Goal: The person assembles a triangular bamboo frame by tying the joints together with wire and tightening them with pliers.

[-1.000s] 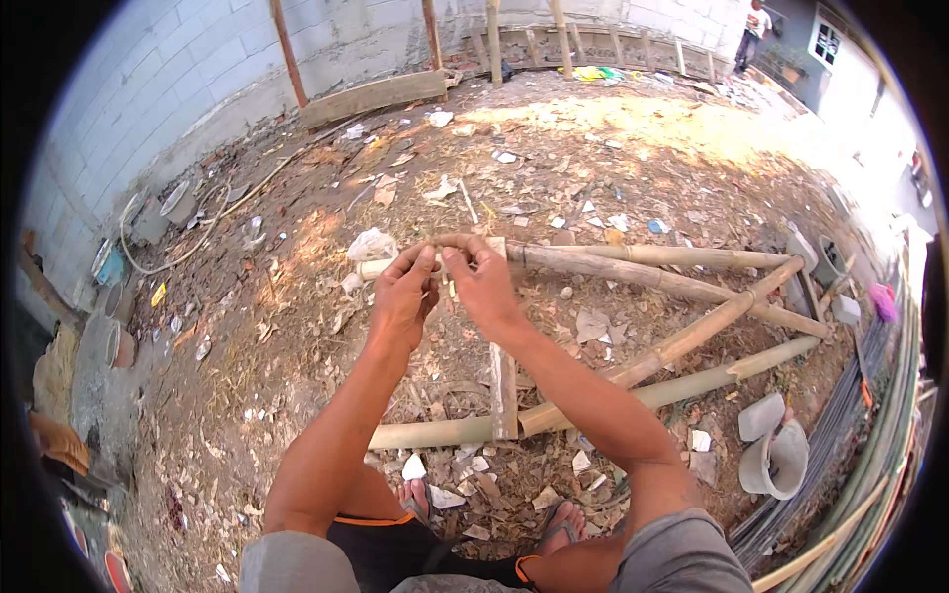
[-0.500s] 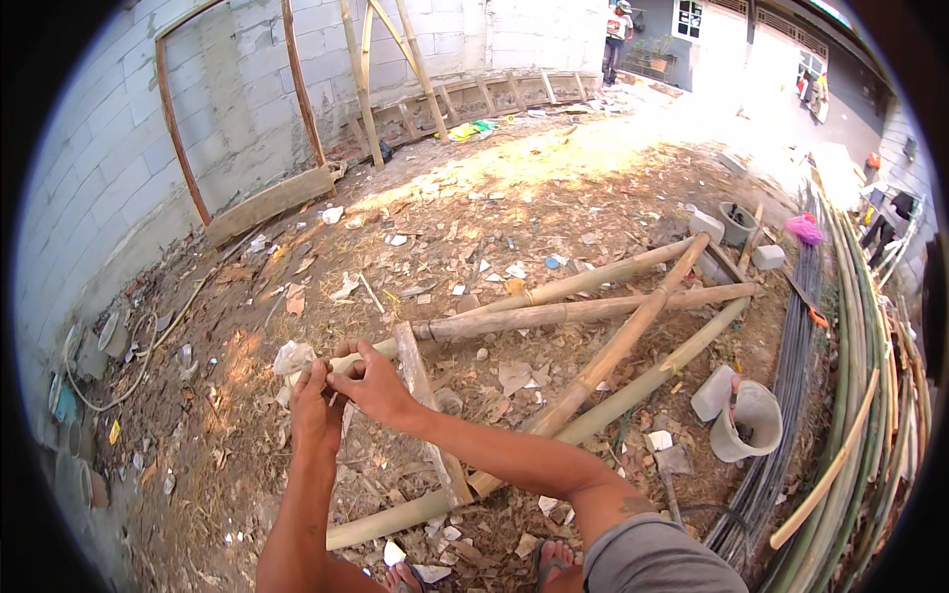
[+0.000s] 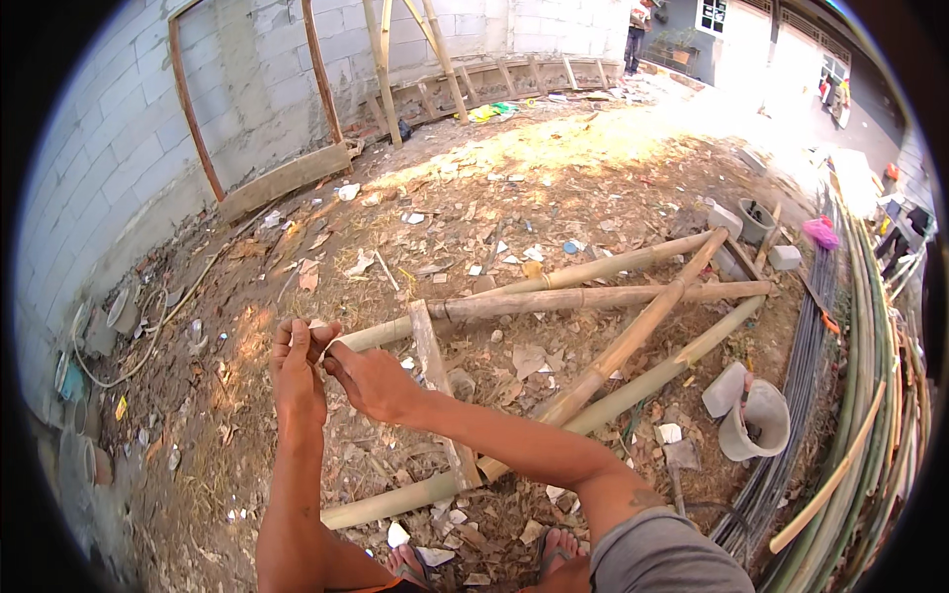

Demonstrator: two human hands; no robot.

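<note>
My left hand (image 3: 299, 371) and my right hand (image 3: 368, 381) meet over the near-left end of a bamboo pole (image 3: 608, 264), fingers closed around something small and pale that I cannot make out. This pole belongs to a bamboo frame on the ground. It runs beside a second pole (image 3: 549, 301), with a diagonal pole (image 3: 613, 368) crossing toward the upper right. A short pale board (image 3: 427, 341) lies crosswise just right of my hands, reaching down to a lower pole (image 3: 386, 504).
A block wall (image 3: 119, 119) with leaning poles bounds the left and back. Buckets (image 3: 753, 440), long rods (image 3: 791, 405) and bamboo poles (image 3: 860, 435) line the right. A person (image 3: 635, 44) stands far back near a building. Debris and my sandalled feet (image 3: 559, 553) are below.
The view has swung rightward since a second ago, so the frame and my hands sit farther left in the picture. My hands stay together with closed fingers, now slightly higher than half a second ago.
</note>
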